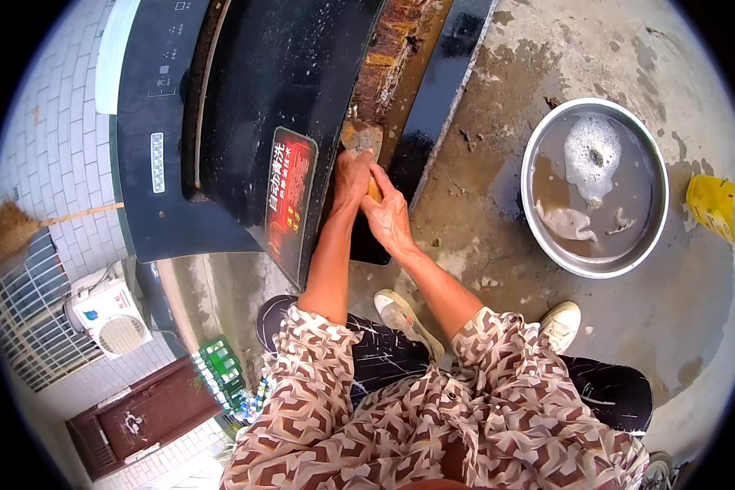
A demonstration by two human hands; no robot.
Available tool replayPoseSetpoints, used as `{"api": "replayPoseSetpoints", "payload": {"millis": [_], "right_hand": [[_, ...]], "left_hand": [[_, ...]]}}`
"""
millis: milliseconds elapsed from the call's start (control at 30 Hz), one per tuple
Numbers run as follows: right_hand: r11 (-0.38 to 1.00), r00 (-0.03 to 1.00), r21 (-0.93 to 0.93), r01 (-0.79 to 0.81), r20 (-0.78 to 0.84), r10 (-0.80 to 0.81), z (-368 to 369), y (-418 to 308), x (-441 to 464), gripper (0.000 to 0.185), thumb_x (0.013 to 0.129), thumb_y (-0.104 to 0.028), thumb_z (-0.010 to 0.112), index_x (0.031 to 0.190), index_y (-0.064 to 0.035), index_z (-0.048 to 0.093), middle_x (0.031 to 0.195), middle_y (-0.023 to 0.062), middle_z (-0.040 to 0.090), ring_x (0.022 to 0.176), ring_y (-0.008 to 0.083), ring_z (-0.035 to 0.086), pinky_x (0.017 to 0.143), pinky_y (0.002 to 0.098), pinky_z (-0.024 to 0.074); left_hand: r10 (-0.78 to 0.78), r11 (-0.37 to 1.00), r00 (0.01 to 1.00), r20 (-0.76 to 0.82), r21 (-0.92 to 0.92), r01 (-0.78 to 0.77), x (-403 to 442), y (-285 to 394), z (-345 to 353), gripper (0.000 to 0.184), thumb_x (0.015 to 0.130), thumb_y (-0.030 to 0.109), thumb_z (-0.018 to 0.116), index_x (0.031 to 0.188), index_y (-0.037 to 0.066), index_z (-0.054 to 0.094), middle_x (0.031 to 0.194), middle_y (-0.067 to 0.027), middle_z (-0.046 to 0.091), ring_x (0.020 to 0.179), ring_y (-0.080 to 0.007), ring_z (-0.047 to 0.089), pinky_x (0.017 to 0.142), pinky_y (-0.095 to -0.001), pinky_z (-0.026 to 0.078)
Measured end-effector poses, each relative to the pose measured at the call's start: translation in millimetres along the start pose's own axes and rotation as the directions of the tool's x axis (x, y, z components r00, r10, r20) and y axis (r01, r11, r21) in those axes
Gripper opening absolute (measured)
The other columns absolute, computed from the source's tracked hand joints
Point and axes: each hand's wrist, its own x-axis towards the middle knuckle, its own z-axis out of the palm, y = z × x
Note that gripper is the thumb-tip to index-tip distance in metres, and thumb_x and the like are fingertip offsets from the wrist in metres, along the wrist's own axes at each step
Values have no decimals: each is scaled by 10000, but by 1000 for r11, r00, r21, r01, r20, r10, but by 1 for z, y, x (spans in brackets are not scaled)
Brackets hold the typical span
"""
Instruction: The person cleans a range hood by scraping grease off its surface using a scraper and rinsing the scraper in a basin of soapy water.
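Note:
A scraper point(363, 137) with a broad, dirty blade and a yellowish handle is held in both my hands. My left hand point(352, 176) is closed around it close to the blade. Just behind and to the right, my right hand point(388, 214) is closed on the handle. The blade points into the open inside of a black range hood point(294, 57), against a thick brown layer of grease point(389, 61). A red label point(290, 196) with Chinese characters is on the hood's panel, left of my hands. My fingertips are partly hidden.
At right, a round metal basin point(663, 196) holds murky water, foam and a soaked cloth point(565, 222). A yellow bag point(713, 204) lies beyond it. The concrete floor point(498, 163) is wet and stained. My shoes point(560, 327) stand near the hood.

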Motion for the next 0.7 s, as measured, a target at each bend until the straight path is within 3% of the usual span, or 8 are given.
{"api": "replayPoseSetpoints", "payload": {"millis": [133,200,233,333,367,500,600,700], "right_hand": [[998,995,42,56,-80,-52,-9,-18,40,633,780,-163,556,1388,-10,466,1368,259,524,1238,415,535,1019,380,440],[998,999,-21,-54,4,54,-30,-47,62,608,782,-165,551,1365,-5,488,1331,271,544,1189,437,558,981,399,459],[993,992,-76,92,-78,-98,-25,-35,66,608,781,-163,543,1368,-18,479,1317,277,546,1157,448,572,958,421,466],[999,998,-17,48,-41,-49,-16,-27,32,612,787,-176,535,1378,-34,460,1302,276,552,1135,465,575,955,444,464],[988,989,-96,121,-73,-128,-5,-11,18,591,837,-190,578,1396,-32,468,1199,214,644,1092,309,636,931,348,467],[999,996,-10,54,70,-53,3,-21,-2,592,808,-161,510,1390,-109,414,1163,277,611,1059,509,578,881,479,478],[995,994,-8,99,34,-99,-1,-31,19,564,808,-145,513,1365,-102,433,1155,285,609,1028,506,590,855,488,484],[1000,994,-23,-2,107,5,-10,-32,17,579,804,-149,518,1375,-87,442,1196,312,586,1052,499,584,883,488,479]], "left_hand": [[1,965,1000,-11,264,2,40,33,16,406,871,280,648,902,-120,588,756,-152,639,672,-260,634,620,-398,494],[27,983,1000,10,179,-29,68,44,31,436,869,302,645,892,-128,582,756,-155,638,682,-274,628,634,-412,488],[56,976,998,8,212,-56,68,45,33,417,870,292,646,883,-120,585,758,-158,642,680,-266,632,631,-406,491],[52,975,998,-18,217,-47,35,24,15,358,874,257,649,851,-95,596,761,-163,655,671,-239,643,614,-384,500],[17,990,999,-28,143,-13,21,3,5,336,876,243,648,838,-87,600,758,-162,659,666,-228,646,604,-374,503],[-128,981,992,-9,144,128,1,4,-20,537,878,376,612,1036,-137,607,992,-305,652,957,-389,651,848,-428,478],[-143,963,990,20,235,134,28,22,-15,515,880,363,620,1008,-136,605,959,-295,650,903,-367,655,827,-426,484],[-68,997,998,-14,23,68,11,19,-9,337,880,241,642,878,-92,592,795,-200,663,696,-252,650,641,-363,504]]}}
